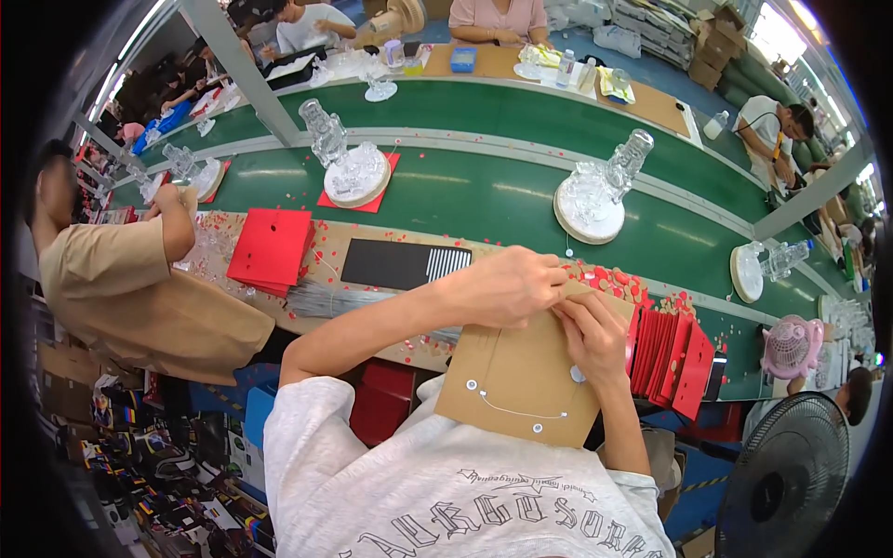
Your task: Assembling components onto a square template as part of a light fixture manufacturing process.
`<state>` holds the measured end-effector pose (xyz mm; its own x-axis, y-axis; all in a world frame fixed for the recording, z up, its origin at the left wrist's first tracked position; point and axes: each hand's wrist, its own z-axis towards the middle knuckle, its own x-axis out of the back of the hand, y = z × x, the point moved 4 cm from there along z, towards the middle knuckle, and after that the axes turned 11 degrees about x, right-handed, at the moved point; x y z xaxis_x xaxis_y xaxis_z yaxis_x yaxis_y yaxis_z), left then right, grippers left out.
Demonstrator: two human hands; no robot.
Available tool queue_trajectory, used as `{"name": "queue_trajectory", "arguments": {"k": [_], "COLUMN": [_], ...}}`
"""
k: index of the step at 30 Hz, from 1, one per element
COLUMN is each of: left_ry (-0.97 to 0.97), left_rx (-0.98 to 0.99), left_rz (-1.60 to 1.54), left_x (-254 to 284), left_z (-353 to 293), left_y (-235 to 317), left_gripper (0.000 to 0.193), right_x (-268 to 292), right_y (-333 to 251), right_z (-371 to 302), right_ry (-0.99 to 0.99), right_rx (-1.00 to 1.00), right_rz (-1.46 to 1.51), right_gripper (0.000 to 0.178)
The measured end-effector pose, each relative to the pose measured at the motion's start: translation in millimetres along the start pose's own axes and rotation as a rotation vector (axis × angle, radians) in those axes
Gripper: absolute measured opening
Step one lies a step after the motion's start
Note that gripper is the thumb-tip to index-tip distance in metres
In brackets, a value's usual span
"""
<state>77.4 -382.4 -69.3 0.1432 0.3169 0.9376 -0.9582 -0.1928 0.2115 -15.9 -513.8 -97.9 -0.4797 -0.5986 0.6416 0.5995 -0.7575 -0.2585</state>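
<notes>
A brown cardboard sheet [502, 372] leans in front of my chest, its lower edge against my shirt. Two small white round pieces and a thin white cord [521, 410] lie on its face. My left hand [521, 284] is closed in a pinch near the sheet's top edge; whatever sits between the fingertips is too small to make out. Just right of it, my right hand [595, 333] rests over the sheet with fingers bent and closed, their tips close to the left ones. What they grip is hidden.
Red cards with holes [270, 246] are stacked at left; more red cards [665, 363] stand in a row at right. Between lie a black card with white strips [405, 262] and grey wires [335, 302]. Clear figures on round bases [595, 200] stand on the green belt [446, 186]. Co-workers sit around.
</notes>
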Motion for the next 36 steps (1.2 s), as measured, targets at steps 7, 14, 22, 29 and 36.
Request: {"name": "queue_trajectory", "arguments": {"k": [7, 14, 22, 29, 36], "left_ry": [-0.076, -0.091, 0.112, 0.210, 0.113], "left_rx": [-0.052, -0.105, -0.092, 0.232, 0.431], "left_rz": [0.128, 0.218, 0.373, 0.499, 0.570], "left_x": [-11, -25, -39, -53, -61], "left_z": [-2, -6, -8, -3, 6], "left_y": [-1, 2, 34, 56, 65], "left_gripper": [0.016, 0.017, 0.017, 0.019, 0.017], "right_x": [1, 8, 12, -1, -12], "right_y": [6, 27, 62, 72, 77], "right_z": [1, 4, 30, 46, 44], "right_ry": [-0.005, -0.107, -0.506, -0.728, -0.722], "right_rx": [0.004, -0.076, 0.173, -0.065, -0.037], "right_rz": [0.034, 0.230, 0.402, 0.685, 0.778], "right_gripper": [0.016, 0.012, 0.008, 0.006, 0.009]}}
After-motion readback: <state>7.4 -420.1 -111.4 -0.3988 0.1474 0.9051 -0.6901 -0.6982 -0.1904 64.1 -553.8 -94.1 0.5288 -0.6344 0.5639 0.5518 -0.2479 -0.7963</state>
